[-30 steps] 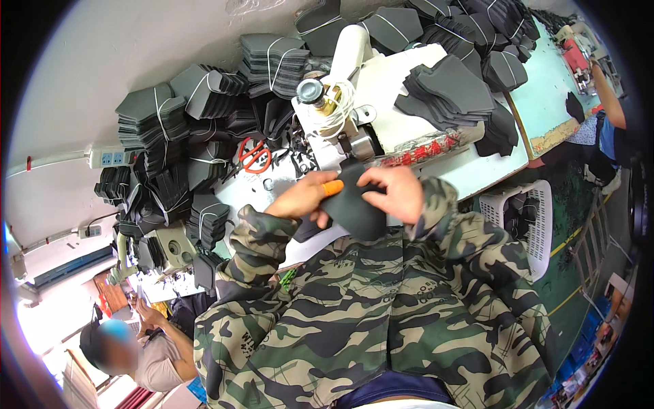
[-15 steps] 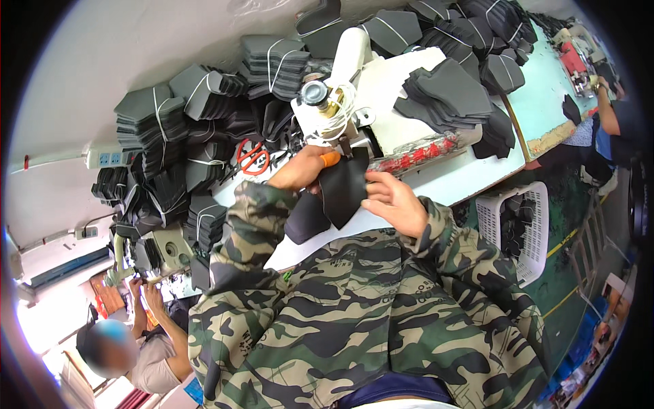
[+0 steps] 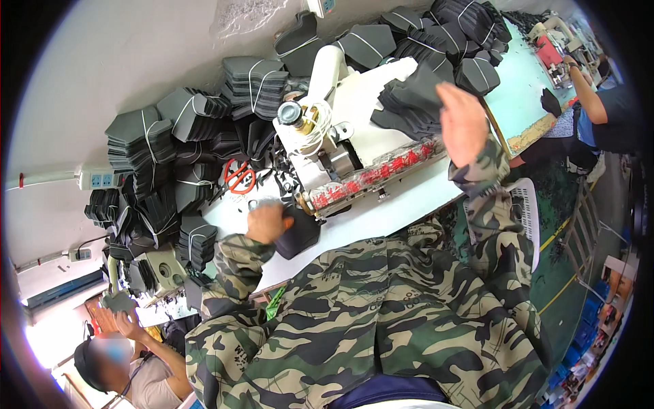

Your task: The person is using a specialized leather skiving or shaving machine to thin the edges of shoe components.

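My right hand (image 3: 464,126) is at the right end of a fanned stack of dark grey cut sheet pieces (image 3: 402,109) on the machine. Its fingertips meet the edge of a blurred upper piece (image 3: 426,85), which it seems to pinch. Down on the left, my left hand (image 3: 267,222) is curled and smeared by motion, with an orange cover (image 3: 289,222) on one finger. It is beside a black cut piece (image 3: 303,238) on the white tabletop; whether it grips anything is hidden. Between my hands stands the white sewing-type machine (image 3: 320,140) with a coil of white cord.
Tied bundles of grey pieces (image 3: 139,140) line the wall side. Red-handled scissors (image 3: 240,177) lie among dark scraps left of the machine. A white plastic basket (image 3: 528,211) stands at the right. Co-workers sit at the lower left (image 3: 153,375) and far right (image 3: 610,116).
Both hands have left the black piece under the machine head. My right hand has moved up and right to the stack; my left has moved down and left. The machine head is bare.
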A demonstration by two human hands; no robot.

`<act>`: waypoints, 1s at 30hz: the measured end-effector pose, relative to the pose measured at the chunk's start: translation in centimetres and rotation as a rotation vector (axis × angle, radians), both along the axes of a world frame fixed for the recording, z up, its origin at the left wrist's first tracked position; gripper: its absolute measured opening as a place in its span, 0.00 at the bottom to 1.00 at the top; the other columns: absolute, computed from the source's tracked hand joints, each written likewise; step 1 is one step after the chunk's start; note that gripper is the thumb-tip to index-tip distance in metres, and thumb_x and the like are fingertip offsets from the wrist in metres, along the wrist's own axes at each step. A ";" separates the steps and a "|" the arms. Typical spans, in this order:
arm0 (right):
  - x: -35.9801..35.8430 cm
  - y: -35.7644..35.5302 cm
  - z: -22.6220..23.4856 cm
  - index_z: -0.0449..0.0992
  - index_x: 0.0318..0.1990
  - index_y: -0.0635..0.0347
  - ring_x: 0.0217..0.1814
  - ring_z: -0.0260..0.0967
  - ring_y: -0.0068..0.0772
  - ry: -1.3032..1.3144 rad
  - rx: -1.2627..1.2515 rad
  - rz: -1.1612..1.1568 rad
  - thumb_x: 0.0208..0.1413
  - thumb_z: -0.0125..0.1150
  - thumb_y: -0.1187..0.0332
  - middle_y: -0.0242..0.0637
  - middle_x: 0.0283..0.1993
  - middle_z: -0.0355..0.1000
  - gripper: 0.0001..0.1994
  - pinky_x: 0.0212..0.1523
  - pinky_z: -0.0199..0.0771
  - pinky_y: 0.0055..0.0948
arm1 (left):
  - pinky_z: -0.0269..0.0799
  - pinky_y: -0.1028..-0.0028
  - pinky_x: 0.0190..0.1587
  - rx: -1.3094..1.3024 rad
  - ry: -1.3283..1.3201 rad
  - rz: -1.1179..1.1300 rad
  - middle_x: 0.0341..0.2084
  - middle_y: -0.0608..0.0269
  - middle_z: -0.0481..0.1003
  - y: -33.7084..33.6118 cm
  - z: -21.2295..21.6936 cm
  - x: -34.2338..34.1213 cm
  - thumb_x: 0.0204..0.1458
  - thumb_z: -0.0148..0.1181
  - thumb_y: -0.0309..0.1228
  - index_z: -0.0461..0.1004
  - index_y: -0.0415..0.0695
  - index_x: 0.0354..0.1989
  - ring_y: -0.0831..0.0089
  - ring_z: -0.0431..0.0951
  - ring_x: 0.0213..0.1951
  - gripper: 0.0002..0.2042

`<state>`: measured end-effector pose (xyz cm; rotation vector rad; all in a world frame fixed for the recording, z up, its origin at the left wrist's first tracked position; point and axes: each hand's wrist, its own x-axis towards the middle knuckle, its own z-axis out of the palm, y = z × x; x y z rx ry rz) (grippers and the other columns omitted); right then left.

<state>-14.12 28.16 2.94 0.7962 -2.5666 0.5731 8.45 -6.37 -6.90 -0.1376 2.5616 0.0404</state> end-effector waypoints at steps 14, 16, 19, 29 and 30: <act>11.8 -6.9 -6.5 0.76 0.38 0.58 0.53 0.66 0.49 -0.930 -0.196 0.941 0.42 0.60 0.70 0.48 0.53 0.67 0.12 0.54 0.66 0.38 | 0.70 0.62 0.35 0.803 -0.283 -0.018 0.23 0.51 0.74 3.8 7.2 -2.3 0.51 0.54 0.33 0.73 0.41 0.34 0.58 0.75 0.29 0.08; 11.4 -7.1 -6.5 0.76 0.38 0.59 0.54 0.66 0.49 -0.996 -0.164 0.963 0.41 0.59 0.72 0.48 0.53 0.67 0.13 0.55 0.65 0.38 | 0.68 0.69 0.31 1.012 -0.251 0.055 0.21 0.58 0.71 4.6 9.1 -3.5 0.54 0.53 0.31 0.71 0.39 0.34 0.68 0.70 0.25 0.07; 10.3 -7.6 -4.5 0.76 0.36 0.61 0.49 0.69 0.39 -1.451 -0.279 0.669 0.41 0.58 0.76 0.43 0.44 0.71 0.11 0.51 0.68 0.34 | 0.61 0.74 0.28 1.055 -0.170 0.169 0.18 0.67 0.64 3.4 8.5 -4.1 0.56 0.52 0.30 0.66 0.39 0.31 0.79 0.61 0.25 0.07; 9.8 -7.9 -4.4 0.76 0.33 0.60 0.34 0.73 0.36 -1.110 -0.460 0.566 0.42 0.57 0.78 0.39 0.33 0.74 0.08 0.37 0.71 0.29 | 0.67 0.81 0.17 1.098 -0.350 0.365 0.24 0.66 0.68 3.3 10.0 -6.0 0.61 0.43 0.32 0.68 0.39 0.37 0.81 0.72 0.19 0.10; 10.1 -8.2 -4.8 0.75 0.34 0.60 0.33 0.73 0.38 -0.928 -0.449 0.517 0.43 0.57 0.78 0.40 0.33 0.73 0.08 0.36 0.71 0.30 | 0.68 0.82 0.17 1.124 -0.366 0.394 0.25 0.67 0.69 3.1 9.4 -5.9 0.62 0.43 0.32 0.68 0.38 0.38 0.81 0.71 0.17 0.11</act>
